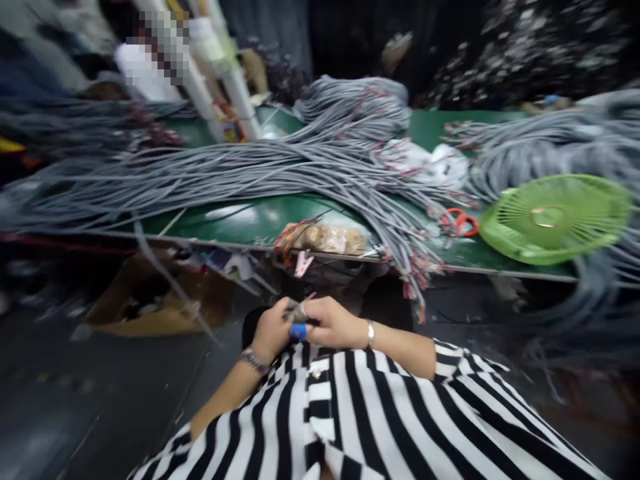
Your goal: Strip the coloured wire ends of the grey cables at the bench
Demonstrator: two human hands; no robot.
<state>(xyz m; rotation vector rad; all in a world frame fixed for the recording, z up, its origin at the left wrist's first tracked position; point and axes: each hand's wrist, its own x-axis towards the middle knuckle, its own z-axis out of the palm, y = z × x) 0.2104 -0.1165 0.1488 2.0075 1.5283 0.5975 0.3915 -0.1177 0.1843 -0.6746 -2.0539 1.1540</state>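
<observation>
Markings on the oval badge (547, 216) at the centre of a round green slotted plastic piece (500, 230) are too blurred for us to read, and so is the pale yellowish patch (210, 41) near the slanting white posts (187, 67). We also see a blue band (299, 331) between our hands; whether it bears print, or wraps a finger or the piece we hold, we cannot tell.

Our left hand (270, 330) and right hand (333, 323) meet low in front of the striped shirt (360, 407), short of the table edge. Fingers of both are curled in and closed on a small greyish piece (294, 312), which lies between them, the left hand at one side of it and the right thumb and fingers at the other. Most of it is hidden by our fingers, so we cannot tell its shape.

Just beyond our grip, a pink clip (303, 264) hangs at the front edge of the green table (235, 223), beside a brown wrapped block (335, 239) with thin orange wires (286, 241) at its left end. Long grey cables (240, 170) run across the tabletop, some bending down over the edge to our right. Orange-handled scissors (463, 223) lie between those ends and the green piece. An open cardboard box (150, 323) stands below, to our left.
</observation>
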